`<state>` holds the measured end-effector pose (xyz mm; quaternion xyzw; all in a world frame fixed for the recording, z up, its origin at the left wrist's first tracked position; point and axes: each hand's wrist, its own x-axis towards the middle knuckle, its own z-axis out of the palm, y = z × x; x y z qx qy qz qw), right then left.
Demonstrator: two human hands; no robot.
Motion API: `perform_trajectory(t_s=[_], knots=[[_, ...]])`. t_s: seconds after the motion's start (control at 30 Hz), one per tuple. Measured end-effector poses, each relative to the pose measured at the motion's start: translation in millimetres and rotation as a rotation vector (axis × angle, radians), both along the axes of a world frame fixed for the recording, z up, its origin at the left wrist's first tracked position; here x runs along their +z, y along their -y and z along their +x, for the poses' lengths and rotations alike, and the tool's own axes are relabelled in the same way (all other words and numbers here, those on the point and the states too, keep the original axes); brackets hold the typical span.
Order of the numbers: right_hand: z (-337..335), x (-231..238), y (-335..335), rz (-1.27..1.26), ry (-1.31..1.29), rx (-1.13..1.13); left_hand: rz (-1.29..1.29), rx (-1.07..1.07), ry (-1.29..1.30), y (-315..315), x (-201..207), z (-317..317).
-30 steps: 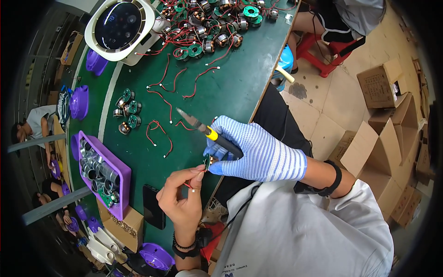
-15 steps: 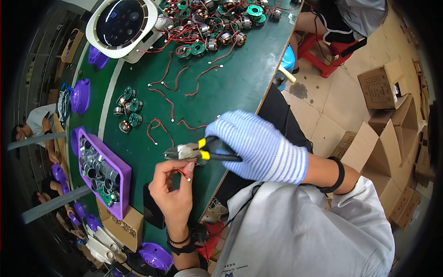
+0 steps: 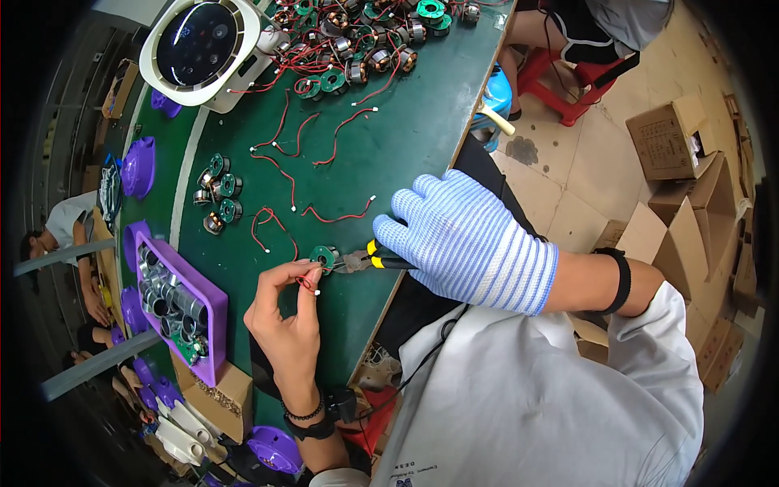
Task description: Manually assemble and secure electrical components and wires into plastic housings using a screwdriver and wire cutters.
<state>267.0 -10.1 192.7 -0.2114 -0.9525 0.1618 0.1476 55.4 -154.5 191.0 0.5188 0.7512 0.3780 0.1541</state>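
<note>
My left hand (image 3: 286, 316) is bare and pinches a short red wire lead (image 3: 305, 281) with a small white plug between thumb and forefinger. Just beyond those fingertips is a motor coil (image 3: 323, 257) with a green ring board; whether the pinched lead joins it I cannot tell. In a blue-and-white striped glove, my right hand (image 3: 466, 243) holds pliers (image 3: 354, 261) with black and yellow handles. Their jaws point left, close beside the coil, and the glove hides most of the handles. Loose red wires (image 3: 339, 217) with white plugs lie on the green table beyond both hands.
A heap of wired motor coils (image 3: 357, 45) covers the far end of the table (image 3: 389, 162), next to a white device (image 3: 199, 49). Several coils (image 3: 219, 188) sit at left. A purple tray (image 3: 215, 325) of metal parts and a cardboard box (image 3: 231, 398) stand nearer.
The pliers have moved off my left fingertips to the right and now lie beside the coil, which shows more fully. My right hand has shifted away, uncovering a red wire.
</note>
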Motion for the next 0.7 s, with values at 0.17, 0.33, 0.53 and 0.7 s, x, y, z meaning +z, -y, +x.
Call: perform_trajectory(t_s=[0.17,0.33,0.53,0.7], knots=[[-4,1,-6,0.039,0.012,0.024,0.008,-0.002,0.002,0,-1,0],[-8,-1,-9,0.028,0.042,0.077,0.007,0.005,-0.004,-1,-3,2],[-11,0,-9,0.042,0.060,0.098,0.033,0.003,-0.067,1,-7,2],[-8,4,-14,-0.020,0.097,0.135,0.047,0.005,-0.086,1,-9,2]])
